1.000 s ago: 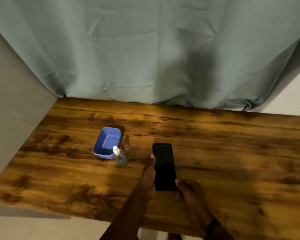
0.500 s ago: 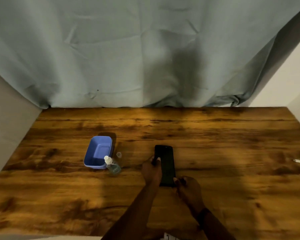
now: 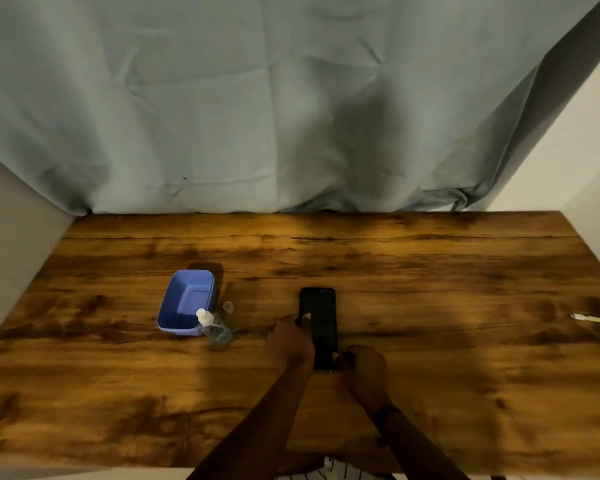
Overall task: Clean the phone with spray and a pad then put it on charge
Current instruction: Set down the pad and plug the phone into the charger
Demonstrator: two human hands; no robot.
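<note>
Your left hand (image 3: 290, 336) rests against the left edge of the flat black rectangular phone (image 3: 319, 323), a fingertip curled onto the dark glass; your right hand (image 3: 362, 370) pinches the phone's near corner. Both hands are closed lightly on the phone, steadying it rather than lifting it. It lies flat, screen up, near the middle of the dark-grained wooden surface (image 3: 430, 341).

Over the last second your left fingers have crept from alongside the phone onto its face, and your right hand has stayed at the bottom end. I read that as you settling the phone into place before cleaning, so the wiping has probably not begun.

Well to the left stands the small clear spray bottle with a white nozzle (image 3: 212, 325), touching or just in front of the blue rectangular plastic tub (image 3: 187, 301). Its small clear cap (image 3: 228, 307) sits just beside it, so the bottle looks ready to use. I cannot see a pad; it may be inside the tub. At the far right edge lies the white charging cable end (image 3: 591, 318), well apart from the phone.
</note>
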